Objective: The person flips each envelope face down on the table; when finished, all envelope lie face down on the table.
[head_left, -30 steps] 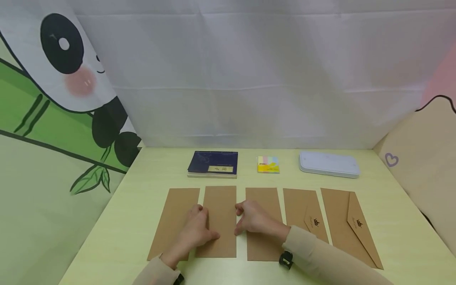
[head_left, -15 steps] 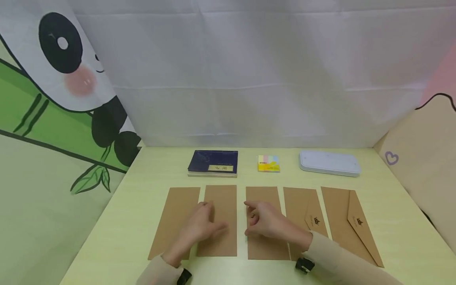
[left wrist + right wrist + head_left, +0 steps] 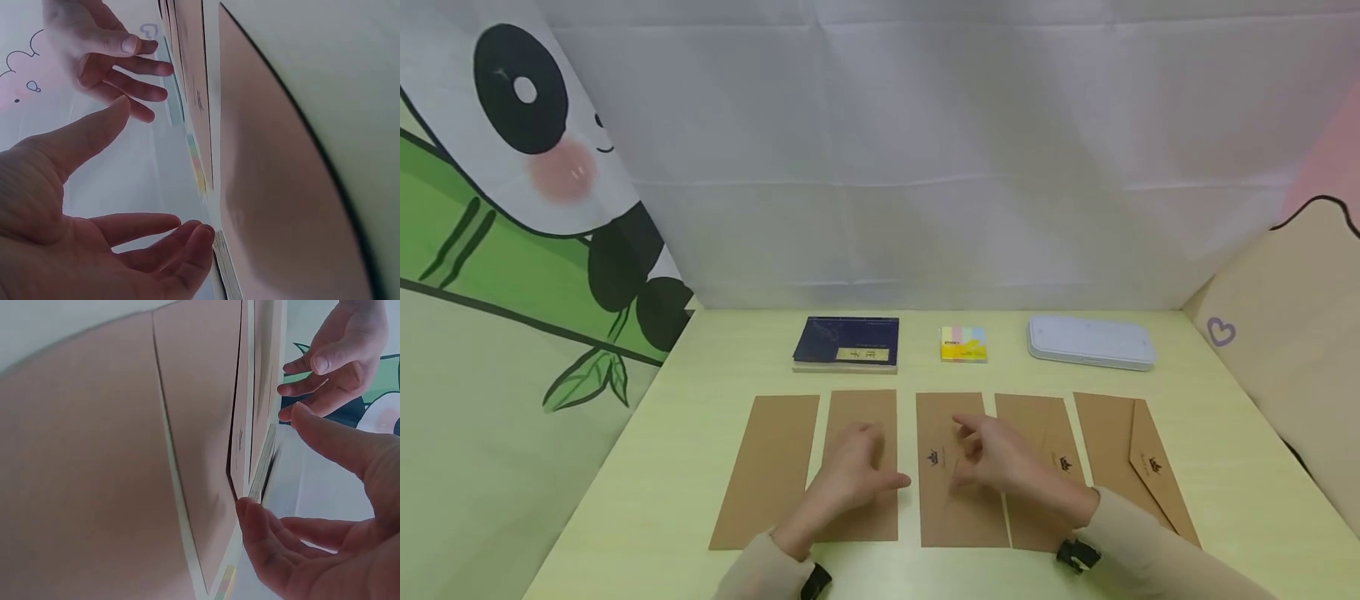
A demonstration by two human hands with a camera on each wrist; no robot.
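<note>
Several brown kraft envelopes lie side by side in a row. My left hand (image 3: 850,475) hovers over the second envelope from the left (image 3: 862,408), thumb pointing right past its edge, fingers loosely bent around nothing. Over the right part of the middle envelope (image 3: 940,508) is my right hand (image 3: 1000,457), its thumb and fingers apart with nothing between them. A crown print (image 3: 933,457) shows on that middle envelope. Both wrist views show the left palm (image 3: 37,219) and the right palm (image 3: 350,562) without anything held. My right wrist overlaps the fourth envelope (image 3: 1030,412).
The leftmost envelope (image 3: 765,467) and the rightmost envelope (image 3: 1101,442), which has a side flap, flank the row. Behind stand a dark blue book (image 3: 846,337), a pack of sticky notes (image 3: 963,343) and a pale pencil case (image 3: 1090,342). A white cloth (image 3: 880,167) closes off the back.
Both hands have moved right, the right one away from the edge of the second envelope, the left one across it. The crown print on the middle envelope has come into sight.
</note>
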